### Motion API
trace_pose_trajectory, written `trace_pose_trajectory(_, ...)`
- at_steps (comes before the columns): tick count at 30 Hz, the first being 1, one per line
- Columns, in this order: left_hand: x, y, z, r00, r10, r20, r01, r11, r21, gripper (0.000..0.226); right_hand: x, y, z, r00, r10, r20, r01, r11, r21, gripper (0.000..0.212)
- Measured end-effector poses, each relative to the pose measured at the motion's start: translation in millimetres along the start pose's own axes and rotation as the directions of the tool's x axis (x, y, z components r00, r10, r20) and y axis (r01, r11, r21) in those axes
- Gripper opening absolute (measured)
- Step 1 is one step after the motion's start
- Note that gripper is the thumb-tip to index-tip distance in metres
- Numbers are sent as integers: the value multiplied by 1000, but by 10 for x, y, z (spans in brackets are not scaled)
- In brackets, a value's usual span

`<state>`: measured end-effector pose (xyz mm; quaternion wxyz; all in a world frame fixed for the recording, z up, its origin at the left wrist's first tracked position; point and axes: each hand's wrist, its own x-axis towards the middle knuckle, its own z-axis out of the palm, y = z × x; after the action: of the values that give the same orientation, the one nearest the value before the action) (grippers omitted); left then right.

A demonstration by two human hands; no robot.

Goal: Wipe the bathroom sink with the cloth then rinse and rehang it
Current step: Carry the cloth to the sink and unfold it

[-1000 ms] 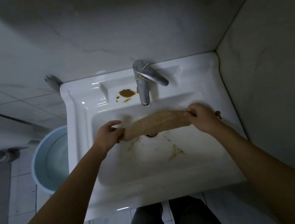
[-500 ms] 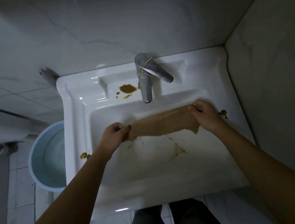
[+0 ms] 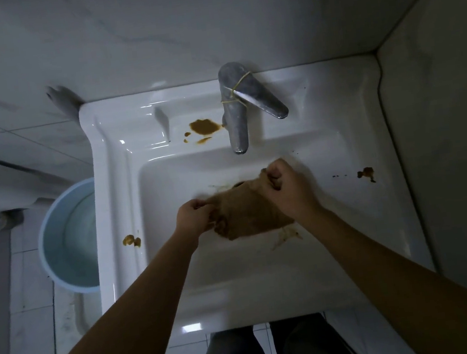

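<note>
Head view shows my left hand (image 3: 194, 215) and right hand (image 3: 285, 189) both pinching the brown cloth (image 3: 249, 216) over the sink (image 3: 353, 250) basin, bunched for wiping stains at five o'clock.

You have nothing to read here: no text, label, brand, number or sign shows on anything in view, near your grip or away from it.
</note>
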<state>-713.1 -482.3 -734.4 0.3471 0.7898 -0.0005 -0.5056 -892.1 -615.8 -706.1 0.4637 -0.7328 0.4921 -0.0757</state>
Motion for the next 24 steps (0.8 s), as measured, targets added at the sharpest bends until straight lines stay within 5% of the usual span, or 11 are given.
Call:
trace_pose_trajectory(4, -10, -6, -21, 1000, -24, -19, 23, 999, -46, 17, -153, -218, 333, 958, -74, 279, 85, 996, -30, 34)
trace_pose_trajectory(11, -264, -151, -315, 958, 282, -57, -227, 864, 450, 22, 80, 172, 400, 966, 242, 89, -202, 926, -319, 47)
trace_pose_trajectory(21, -832, -441, -941, 873, 475, -113, -327, 740, 587, 16, 63, 24, 831, 929, 332, 166, -271, 912, -309, 41)
trace_pose_trajectory(24, -938, -379, -1134, 807, 577, -122, -359, 645, 675, 17, 17, -142, 719, 929, 299, 218, -265, 948, -174, 44)
